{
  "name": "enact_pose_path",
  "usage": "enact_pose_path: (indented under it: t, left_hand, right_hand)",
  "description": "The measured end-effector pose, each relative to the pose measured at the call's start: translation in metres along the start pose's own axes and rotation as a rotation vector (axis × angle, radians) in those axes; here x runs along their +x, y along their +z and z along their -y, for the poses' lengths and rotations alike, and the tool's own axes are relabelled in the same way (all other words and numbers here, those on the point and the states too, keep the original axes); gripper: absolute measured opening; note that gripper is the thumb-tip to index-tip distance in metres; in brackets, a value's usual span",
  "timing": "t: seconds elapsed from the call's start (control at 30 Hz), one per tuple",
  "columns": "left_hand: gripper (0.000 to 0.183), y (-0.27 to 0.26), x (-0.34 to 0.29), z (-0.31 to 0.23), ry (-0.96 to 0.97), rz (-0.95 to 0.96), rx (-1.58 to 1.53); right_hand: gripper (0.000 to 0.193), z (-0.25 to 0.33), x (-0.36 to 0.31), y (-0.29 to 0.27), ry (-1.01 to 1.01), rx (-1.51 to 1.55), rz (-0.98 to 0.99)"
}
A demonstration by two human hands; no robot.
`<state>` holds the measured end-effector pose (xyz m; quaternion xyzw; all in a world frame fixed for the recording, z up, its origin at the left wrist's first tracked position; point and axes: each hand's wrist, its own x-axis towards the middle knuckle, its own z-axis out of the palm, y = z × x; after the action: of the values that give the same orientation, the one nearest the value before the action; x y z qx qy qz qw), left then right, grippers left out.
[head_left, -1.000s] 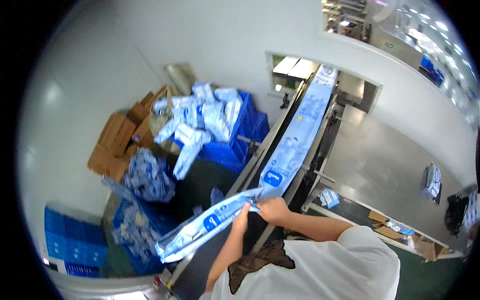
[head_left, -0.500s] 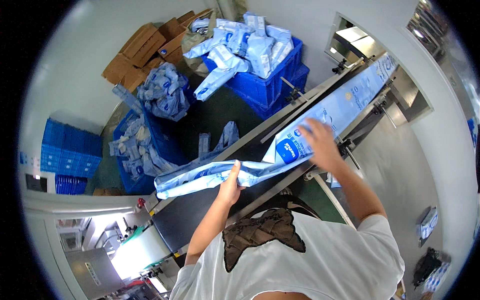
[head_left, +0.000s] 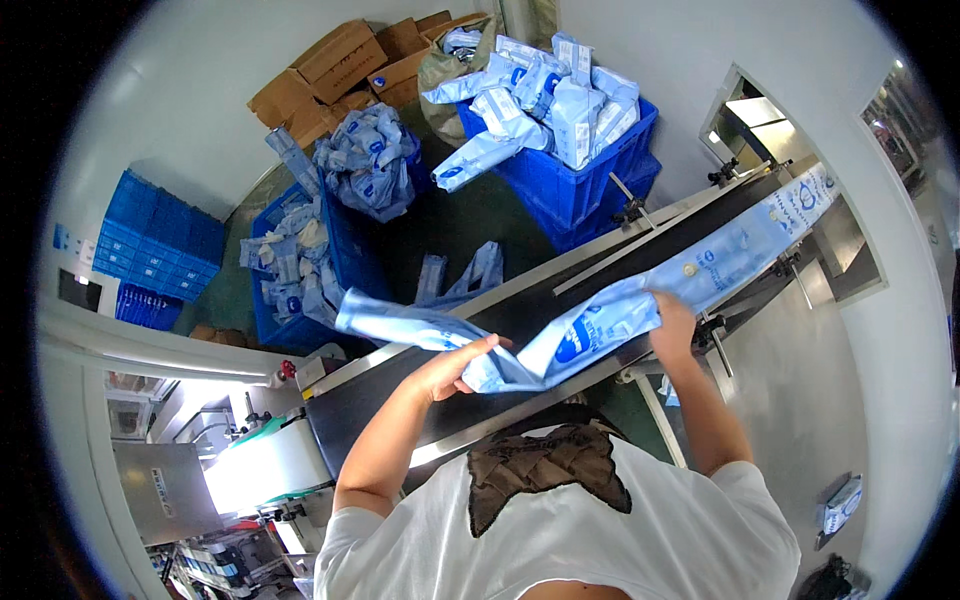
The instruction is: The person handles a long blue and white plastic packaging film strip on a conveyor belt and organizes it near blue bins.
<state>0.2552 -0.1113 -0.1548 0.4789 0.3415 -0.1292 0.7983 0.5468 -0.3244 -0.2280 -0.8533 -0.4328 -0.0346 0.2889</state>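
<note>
Black conveyor belt, forearms outstretched, left grip pinching blue film, right grip clasping its edge

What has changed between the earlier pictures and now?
The right hand has moved from beside the left hand farther along the belt and now grips the near edge of the plastic strip. Its loose end has swung toward the far side. The left hand still holds the strip; the blue crate stays full of packs.
</note>
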Motion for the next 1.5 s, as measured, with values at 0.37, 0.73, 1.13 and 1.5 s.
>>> enact_pose_path:
  t: [0.37,0.73,1.13,1.5]
  left_hand:
    - [0.048,0.114,0.059,0.0,-0.217,0.431,-0.28]
    - [0.027,0.022,-0.023,0.029,0.194,0.565,-0.886]
    - [0.023,0.022,-0.091,0.015,0.601,0.628,-1.046]
    - [0.038,0.008,-0.04,-0.073,1.047,0.537,-1.095]
  right_hand:
    - [0.024,0.069,-0.007,0.016,-0.111,0.144,-0.028]
    - [0.05,0.09,0.014,-0.009,-0.666,0.026,-0.015]
    - [0.057,-0.015,0.076,-0.023,-0.275,-0.057,-0.333]
    - [0.04,0.017,-0.01,0.042,-0.091,-0.035,-0.085]
